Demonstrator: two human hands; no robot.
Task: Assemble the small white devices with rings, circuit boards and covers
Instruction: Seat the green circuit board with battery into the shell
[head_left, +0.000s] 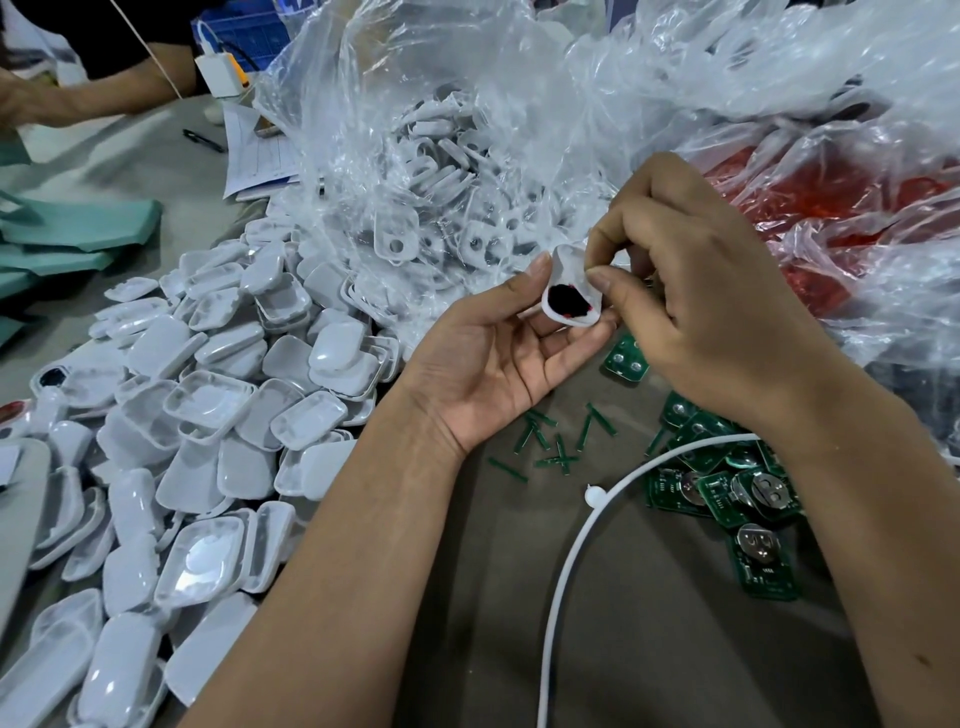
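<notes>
White device shell (570, 291): held above the tabletop at centre frame, open side toward the camera, with a dark, partly reddish patch inside near its lower end.
Left hand (498, 353): palm up under the shell; thumb tip on its left edge, fingers curled beneath it, gripping it.
Right hand (701, 291): comes over from the right; thumb and forefinger pinch the shell's right rim, the other fingers curled behind.
Circuit boards (727, 488): green heap under the right forearm, several showing round silver battery holders; one more board lies just below the hands.
Green strips (558, 441): small loose slivers scattered between the two wrists.
White cable (597, 525): curves across the lower tabletop and over the boards.
White covers (218, 415): large loose pile on the left.
Clear plastic bag (426, 171): open behind the hands, full of white parts with round holes.
Red parts (831, 208): in another clear bag on the right.
Tabletop (519, 597): dull brown-grey surface.
Far left: another person's arm (93, 88), teal sheets (78, 228), a paper form (260, 156) and a pen (203, 140).
</notes>
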